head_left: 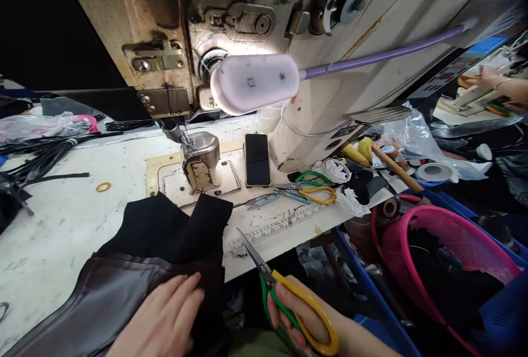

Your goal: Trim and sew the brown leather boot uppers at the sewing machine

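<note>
Lamp (256, 83) hung nearest. Left hand (163, 316) lay flattish, fingers extended, over brown material (109, 296) on the table (66, 219); right hand (308, 319) gripped yellow-green scissors (268, 276), blades together. Step looked like arranging the piece; trimming would have called for steadying it and turning the blades inward.

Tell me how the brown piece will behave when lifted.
The brown piece is probably floppy, as soft ripples run near its upper edge. Its shine suggests it may be a little slippery. It looks thin, so it is likely light for its spread.
</note>
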A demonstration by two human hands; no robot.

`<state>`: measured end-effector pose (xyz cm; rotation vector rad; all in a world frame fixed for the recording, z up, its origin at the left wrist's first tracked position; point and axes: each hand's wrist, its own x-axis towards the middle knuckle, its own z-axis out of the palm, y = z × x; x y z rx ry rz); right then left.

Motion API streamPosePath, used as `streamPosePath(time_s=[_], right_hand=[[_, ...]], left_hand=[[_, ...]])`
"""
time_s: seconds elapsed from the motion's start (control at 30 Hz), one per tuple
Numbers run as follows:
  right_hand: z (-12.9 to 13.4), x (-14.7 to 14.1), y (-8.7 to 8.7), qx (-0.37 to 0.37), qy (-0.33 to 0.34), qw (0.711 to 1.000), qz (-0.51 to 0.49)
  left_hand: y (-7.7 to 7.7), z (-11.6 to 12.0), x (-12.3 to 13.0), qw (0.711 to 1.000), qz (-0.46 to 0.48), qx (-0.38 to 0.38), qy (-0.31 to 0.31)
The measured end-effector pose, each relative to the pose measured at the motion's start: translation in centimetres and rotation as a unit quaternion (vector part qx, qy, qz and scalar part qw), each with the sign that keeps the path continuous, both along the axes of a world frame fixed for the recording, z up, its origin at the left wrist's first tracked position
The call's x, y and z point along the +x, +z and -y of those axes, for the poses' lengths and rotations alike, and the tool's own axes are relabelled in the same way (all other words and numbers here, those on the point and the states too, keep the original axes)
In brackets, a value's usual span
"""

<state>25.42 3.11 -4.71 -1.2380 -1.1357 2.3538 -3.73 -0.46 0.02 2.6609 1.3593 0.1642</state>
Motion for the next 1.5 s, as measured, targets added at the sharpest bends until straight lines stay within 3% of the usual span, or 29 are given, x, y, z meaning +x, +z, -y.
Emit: streamPosePath(time_s=[0.07,0.13,0.2,0.3,0.4,0.63,0.9,1.13,1.3,1.5], right_hand=[[-0.6,0.6,1.6,0.117,0.031,0.989,0.082],[-1.2,1.0,2.8,0.244,0.073,0.953,0.162],[-1.9,1.5,3.6,0.384,0.108,0.884,0.244],[-3.2,2.8,4.2,0.540,0.134,0.749,0.360],[-5.1,3.5,4.6,0.595,0.190,0.654,0.425],[-9.5,1.1,6.7,0.629,0.336,0.544,0.442],[-11.1,-1.2,8.9,0.642,0.434,0.459,0.435],[-13.1,-1.9,8.4,0.659,0.477,0.418,0.404],[-14.2,-1.9,7.6,0.668,0.486,0.410,0.388],[-14.0,-2.7,6.8,0.688,0.459,0.423,0.370]], left_hand=[[1.0,-2.9,-0.1,0.999,0.004,-0.045,0.021],[1.3,-6.1,0.3,0.995,0.020,-0.099,0.018],[0.9,-8.6,0.7,0.991,0.050,-0.120,0.019],[-0.5,-10.4,0.9,0.990,0.083,-0.110,0.025],[-1.5,-10.6,0.8,0.989,0.102,-0.108,0.011],[-1.3,-10.3,0.5,0.976,0.170,-0.134,-0.009],[-1.4,-11.3,0.3,0.962,0.197,-0.186,-0.033],[-2.1,-11.9,0.2,0.952,0.219,-0.211,-0.038],[-2.4,-12.3,0.0,0.937,0.252,-0.240,-0.033],[-2.4,-12.6,-0.2,0.913,0.301,-0.273,-0.033]])
